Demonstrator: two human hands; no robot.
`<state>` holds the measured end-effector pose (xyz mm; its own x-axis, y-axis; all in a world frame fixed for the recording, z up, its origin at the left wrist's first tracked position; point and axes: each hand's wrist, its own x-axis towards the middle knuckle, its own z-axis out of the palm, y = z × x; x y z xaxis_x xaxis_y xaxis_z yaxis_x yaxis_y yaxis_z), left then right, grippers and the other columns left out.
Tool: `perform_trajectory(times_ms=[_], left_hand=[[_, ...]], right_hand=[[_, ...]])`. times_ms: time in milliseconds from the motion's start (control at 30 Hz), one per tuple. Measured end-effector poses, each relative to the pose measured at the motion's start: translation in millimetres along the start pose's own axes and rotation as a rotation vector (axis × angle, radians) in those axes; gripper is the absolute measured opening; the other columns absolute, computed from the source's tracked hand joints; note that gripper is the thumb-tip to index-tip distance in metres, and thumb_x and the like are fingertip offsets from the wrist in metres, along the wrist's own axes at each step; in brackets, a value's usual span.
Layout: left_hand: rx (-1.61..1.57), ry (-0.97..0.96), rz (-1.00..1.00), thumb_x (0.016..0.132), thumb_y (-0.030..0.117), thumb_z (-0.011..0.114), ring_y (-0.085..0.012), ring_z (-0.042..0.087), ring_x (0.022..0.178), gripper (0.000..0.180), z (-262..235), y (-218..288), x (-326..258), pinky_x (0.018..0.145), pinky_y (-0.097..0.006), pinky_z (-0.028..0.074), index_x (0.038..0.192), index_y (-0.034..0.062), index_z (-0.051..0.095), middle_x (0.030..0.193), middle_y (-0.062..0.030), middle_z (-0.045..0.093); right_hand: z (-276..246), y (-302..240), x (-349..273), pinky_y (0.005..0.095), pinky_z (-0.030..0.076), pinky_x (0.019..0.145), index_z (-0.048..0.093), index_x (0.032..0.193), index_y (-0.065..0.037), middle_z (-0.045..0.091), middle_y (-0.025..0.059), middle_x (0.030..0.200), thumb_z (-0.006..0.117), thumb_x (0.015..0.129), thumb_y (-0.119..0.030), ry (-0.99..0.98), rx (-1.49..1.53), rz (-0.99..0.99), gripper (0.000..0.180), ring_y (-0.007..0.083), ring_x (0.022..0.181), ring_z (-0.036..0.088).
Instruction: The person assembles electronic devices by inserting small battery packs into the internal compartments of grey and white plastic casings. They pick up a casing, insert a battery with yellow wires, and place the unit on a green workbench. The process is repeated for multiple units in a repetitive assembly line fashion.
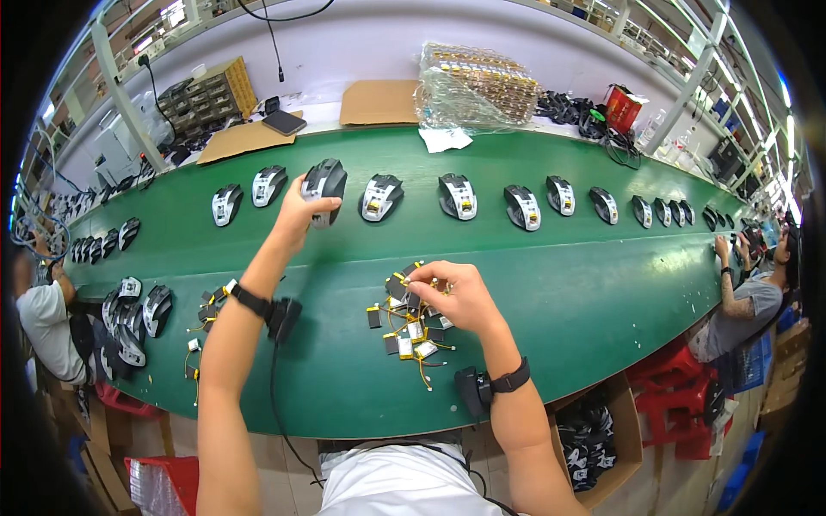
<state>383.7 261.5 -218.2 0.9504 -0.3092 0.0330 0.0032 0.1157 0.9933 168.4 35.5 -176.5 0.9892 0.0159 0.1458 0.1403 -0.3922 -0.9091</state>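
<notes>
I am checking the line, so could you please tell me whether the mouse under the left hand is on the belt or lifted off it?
Cannot tell: the left hand grips the mouse, hiding its base.

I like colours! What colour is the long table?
Green; the table shows best in the head view.

Bright overhead light; edges bend (fisheye)

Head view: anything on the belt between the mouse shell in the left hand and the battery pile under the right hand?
No. In the head view, only bare green belt lies between the shell and the batteries.
</notes>
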Motion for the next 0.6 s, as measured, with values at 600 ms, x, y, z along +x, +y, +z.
perform_trajectory(times_ms=[600], left_hand=[[-0.758,-0.079,-0.235,0.091,0.031,0.060,-0.0419,0.056,0.122,0.053,-7,27,-187,0.100,-0.051,0.050,0.134,0.0018,0.047,0.131,-0.0262,0.056]], right_hand=[[85,-35,-14,0.0208,0.046,0.072,0.063,0.095,-0.001,0.064,0.0012,0.087,0.070,0.089,-0.009,-0.097,0.704,0.264,0.012,0.0056,0.078,0.057]])
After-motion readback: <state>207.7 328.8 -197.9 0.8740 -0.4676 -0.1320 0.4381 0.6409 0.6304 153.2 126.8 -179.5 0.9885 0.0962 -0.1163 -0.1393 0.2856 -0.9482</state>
